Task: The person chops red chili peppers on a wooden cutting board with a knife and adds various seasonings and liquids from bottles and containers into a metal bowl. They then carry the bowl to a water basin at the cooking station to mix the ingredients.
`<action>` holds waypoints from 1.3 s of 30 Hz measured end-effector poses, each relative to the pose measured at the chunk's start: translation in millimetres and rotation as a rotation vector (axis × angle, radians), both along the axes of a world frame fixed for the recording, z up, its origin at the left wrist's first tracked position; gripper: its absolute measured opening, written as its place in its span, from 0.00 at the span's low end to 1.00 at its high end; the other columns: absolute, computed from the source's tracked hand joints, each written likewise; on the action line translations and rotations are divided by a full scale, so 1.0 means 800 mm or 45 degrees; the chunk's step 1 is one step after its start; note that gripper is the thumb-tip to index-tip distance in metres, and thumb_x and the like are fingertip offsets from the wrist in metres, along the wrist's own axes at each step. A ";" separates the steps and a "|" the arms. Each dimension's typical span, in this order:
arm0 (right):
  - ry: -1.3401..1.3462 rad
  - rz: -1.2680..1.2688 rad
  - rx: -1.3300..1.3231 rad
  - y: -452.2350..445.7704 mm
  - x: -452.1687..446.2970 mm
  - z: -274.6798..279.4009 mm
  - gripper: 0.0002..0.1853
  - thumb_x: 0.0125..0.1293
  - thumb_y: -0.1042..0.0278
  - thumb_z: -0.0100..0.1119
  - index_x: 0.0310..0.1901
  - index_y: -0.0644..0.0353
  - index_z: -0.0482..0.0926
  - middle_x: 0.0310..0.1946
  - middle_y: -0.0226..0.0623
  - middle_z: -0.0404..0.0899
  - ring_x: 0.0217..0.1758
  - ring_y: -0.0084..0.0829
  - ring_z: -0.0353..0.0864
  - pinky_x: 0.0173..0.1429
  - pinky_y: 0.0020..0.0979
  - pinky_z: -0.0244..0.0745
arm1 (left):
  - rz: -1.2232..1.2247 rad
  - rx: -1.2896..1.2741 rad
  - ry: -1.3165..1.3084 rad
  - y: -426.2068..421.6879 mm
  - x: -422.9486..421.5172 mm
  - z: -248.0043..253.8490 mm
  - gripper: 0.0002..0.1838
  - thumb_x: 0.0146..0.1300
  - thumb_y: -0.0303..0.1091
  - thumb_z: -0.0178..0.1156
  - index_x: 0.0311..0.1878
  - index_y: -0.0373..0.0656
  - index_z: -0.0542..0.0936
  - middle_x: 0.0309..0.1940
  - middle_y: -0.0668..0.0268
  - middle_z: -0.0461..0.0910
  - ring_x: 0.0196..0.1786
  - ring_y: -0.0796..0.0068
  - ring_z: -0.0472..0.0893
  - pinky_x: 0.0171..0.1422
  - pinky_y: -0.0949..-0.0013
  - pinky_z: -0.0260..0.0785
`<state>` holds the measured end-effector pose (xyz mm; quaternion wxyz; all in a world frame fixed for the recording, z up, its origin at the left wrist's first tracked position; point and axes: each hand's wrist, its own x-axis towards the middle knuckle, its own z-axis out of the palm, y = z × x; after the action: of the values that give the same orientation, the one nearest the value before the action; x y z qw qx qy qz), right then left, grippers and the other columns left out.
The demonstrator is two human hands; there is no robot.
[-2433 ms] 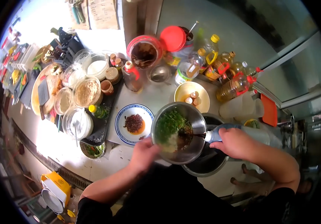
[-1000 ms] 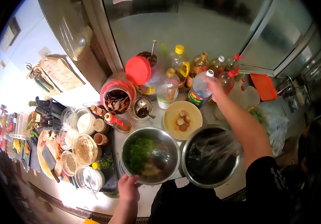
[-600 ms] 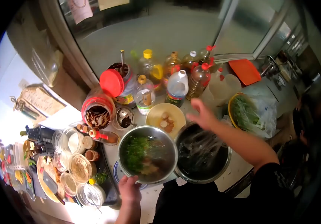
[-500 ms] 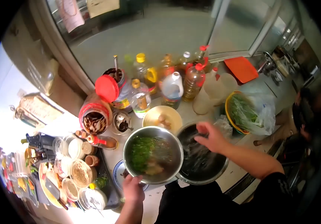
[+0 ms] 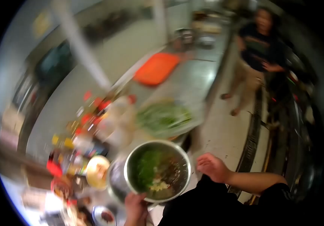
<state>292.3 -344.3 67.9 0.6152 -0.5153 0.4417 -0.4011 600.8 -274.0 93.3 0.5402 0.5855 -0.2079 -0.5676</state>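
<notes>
My left hand grips the lower left rim of a steel bowl. Inside the bowl are chopped greens, a pale minced heap and brown liquid with bits in it. To the right of the bowl, my right hand is in the air, fingers loosely curled, with nothing seen in it. A second metal bowl is partly hidden behind the first. Left of it stands a cream bowl with eggshells, blurred.
Bagged greens lie beyond the bowl, with an orange tray farther back. Blurred bottles crowd the left. A blue-rimmed plate is at the bottom left. Another person stands at the upper right.
The view has swung right, bringing another person into sight. The bottle my right hand held earlier was set down among the others. The held bowl has moved away from the counter's plate, with my left hand still on it.
</notes>
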 end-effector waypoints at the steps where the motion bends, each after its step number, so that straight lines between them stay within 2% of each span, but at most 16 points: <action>1: 0.083 -0.068 -0.114 0.004 -0.045 0.000 0.16 0.69 0.66 0.59 0.54 0.63 0.70 0.44 0.34 0.77 0.46 0.22 0.77 0.52 0.26 0.74 | -0.142 -0.174 -0.162 -0.021 -0.043 -0.009 0.11 0.53 0.22 0.57 0.41 0.35 0.78 0.35 0.61 0.79 0.33 0.68 0.80 0.39 0.66 0.78; 3: -0.141 -0.318 0.002 0.014 -0.122 -0.013 0.16 0.71 0.64 0.58 0.54 0.63 0.71 0.43 0.35 0.78 0.47 0.23 0.77 0.53 0.27 0.74 | -0.259 0.198 0.192 -0.063 -0.110 -0.022 0.26 0.58 0.32 0.56 0.61 0.31 0.71 0.56 0.52 0.75 0.58 0.56 0.74 0.62 0.52 0.67; 5: -0.092 -0.543 0.002 0.034 -0.198 -0.001 0.15 0.72 0.67 0.55 0.55 0.62 0.70 0.42 0.35 0.78 0.43 0.23 0.78 0.50 0.26 0.75 | -0.484 0.161 0.271 -0.117 -0.185 -0.053 0.32 0.56 0.34 0.59 0.63 0.30 0.67 0.60 0.49 0.73 0.62 0.52 0.72 0.68 0.51 0.62; 9: -0.242 -1.022 0.088 0.092 -0.325 -0.017 0.13 0.73 0.66 0.54 0.53 0.62 0.72 0.42 0.34 0.77 0.42 0.21 0.76 0.47 0.25 0.74 | -0.946 0.208 0.273 -0.200 -0.398 -0.015 0.35 0.53 0.36 0.62 0.64 0.30 0.67 0.59 0.51 0.73 0.60 0.51 0.73 0.68 0.53 0.61; 13: -0.281 -1.477 0.056 0.146 -0.436 -0.043 0.14 0.72 0.61 0.56 0.51 0.62 0.73 0.38 0.32 0.77 0.38 0.21 0.77 0.45 0.26 0.75 | -1.231 0.255 0.045 -0.226 -0.616 0.045 0.28 0.54 0.29 0.58 0.60 0.30 0.71 0.56 0.53 0.75 0.58 0.55 0.74 0.66 0.57 0.63; 16: -0.238 -1.867 0.257 0.181 -0.511 -0.042 0.13 0.73 0.61 0.54 0.49 0.63 0.74 0.32 0.33 0.79 0.34 0.23 0.78 0.40 0.27 0.76 | -1.572 0.226 0.194 -0.271 -0.734 -0.013 0.24 0.57 0.27 0.56 0.59 0.32 0.73 0.53 0.55 0.78 0.55 0.58 0.76 0.62 0.57 0.67; 18: -0.237 -2.026 0.259 0.208 -0.549 -0.051 0.13 0.72 0.62 0.54 0.48 0.63 0.74 0.33 0.34 0.79 0.34 0.23 0.78 0.40 0.27 0.76 | -2.092 -0.432 -0.294 -0.276 -0.820 -0.024 0.21 0.58 0.25 0.55 0.57 0.34 0.75 0.50 0.58 0.80 0.51 0.57 0.78 0.56 0.56 0.71; 23: -0.381 -2.574 0.400 0.264 -0.638 -0.055 0.10 0.70 0.66 0.55 0.47 0.63 0.75 0.32 0.36 0.79 0.32 0.23 0.77 0.39 0.26 0.76 | -2.427 -1.068 -0.392 -0.259 -1.048 -0.045 0.15 0.59 0.24 0.55 0.51 0.36 0.77 0.44 0.60 0.80 0.44 0.59 0.80 0.46 0.59 0.75; 25: -0.417 -2.708 0.298 0.291 -0.667 -0.056 0.07 0.69 0.72 0.56 0.45 0.64 0.75 0.31 0.36 0.79 0.30 0.23 0.77 0.36 0.25 0.76 | -2.301 0.259 0.110 -0.236 -1.132 -0.040 0.11 0.54 0.23 0.55 0.42 0.35 0.76 0.38 0.60 0.80 0.40 0.68 0.82 0.43 0.62 0.79; 26: -0.452 -2.802 0.229 0.304 -0.684 -0.050 0.06 0.68 0.74 0.55 0.44 0.64 0.75 0.31 0.36 0.79 0.30 0.23 0.77 0.35 0.25 0.76 | -2.464 -0.101 0.064 -0.233 -1.167 -0.064 0.09 0.54 0.24 0.56 0.39 0.38 0.76 0.35 0.64 0.79 0.35 0.72 0.80 0.35 0.65 0.77; 27: -0.495 -2.898 0.149 0.314 -0.701 -0.045 0.06 0.66 0.77 0.55 0.44 0.64 0.74 0.31 0.36 0.79 0.30 0.23 0.77 0.34 0.25 0.75 | -2.497 -0.104 0.055 -0.216 -1.203 -0.046 0.09 0.54 0.24 0.56 0.39 0.38 0.76 0.35 0.64 0.79 0.35 0.72 0.80 0.35 0.65 0.77; 30: -0.296 -3.004 0.092 0.373 -0.765 -0.028 0.05 0.66 0.79 0.55 0.43 0.64 0.74 0.30 0.35 0.78 0.29 0.22 0.76 0.33 0.25 0.74 | -2.555 0.298 0.119 -0.143 -1.310 -0.007 0.09 0.55 0.23 0.55 0.40 0.38 0.76 0.34 0.62 0.81 0.33 0.70 0.81 0.31 0.67 0.74; 31: -0.116 -3.018 0.073 0.398 -0.794 -0.023 0.05 0.66 0.79 0.54 0.43 0.65 0.74 0.29 0.35 0.77 0.29 0.22 0.75 0.33 0.24 0.74 | -2.582 0.292 0.119 -0.128 -1.341 -0.012 0.09 0.55 0.23 0.55 0.40 0.38 0.76 0.34 0.62 0.81 0.33 0.70 0.81 0.31 0.67 0.74; 34: -0.061 -3.007 0.040 0.486 -0.903 0.005 0.06 0.66 0.78 0.55 0.43 0.65 0.74 0.29 0.32 0.76 0.28 0.21 0.75 0.32 0.24 0.73 | -2.699 0.314 0.039 -0.084 -1.421 -0.044 0.14 0.55 0.20 0.54 0.47 0.35 0.76 0.40 0.59 0.82 0.42 0.62 0.83 0.51 0.55 0.79; 38: 0.097 -2.850 0.223 0.642 -1.109 0.025 0.08 0.65 0.72 0.59 0.44 0.63 0.77 0.29 0.29 0.76 0.25 0.20 0.73 0.30 0.23 0.68 | -2.549 0.479 0.054 0.005 -1.496 -0.036 0.15 0.53 0.19 0.56 0.46 0.37 0.77 0.41 0.60 0.82 0.41 0.64 0.82 0.43 0.63 0.77; 39: 0.128 -3.015 0.156 0.668 -1.171 0.038 0.10 0.64 0.71 0.60 0.45 0.64 0.77 0.30 0.31 0.77 0.25 0.20 0.72 0.29 0.23 0.68 | -2.544 0.471 0.031 0.016 -1.510 -0.039 0.15 0.53 0.19 0.56 0.46 0.37 0.77 0.41 0.60 0.82 0.41 0.64 0.82 0.43 0.63 0.77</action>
<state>-644.7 190.3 98.2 -0.1330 0.2292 0.6857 -0.6779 -607.5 -261.1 61.9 -0.2782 0.2125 -0.5056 -0.7886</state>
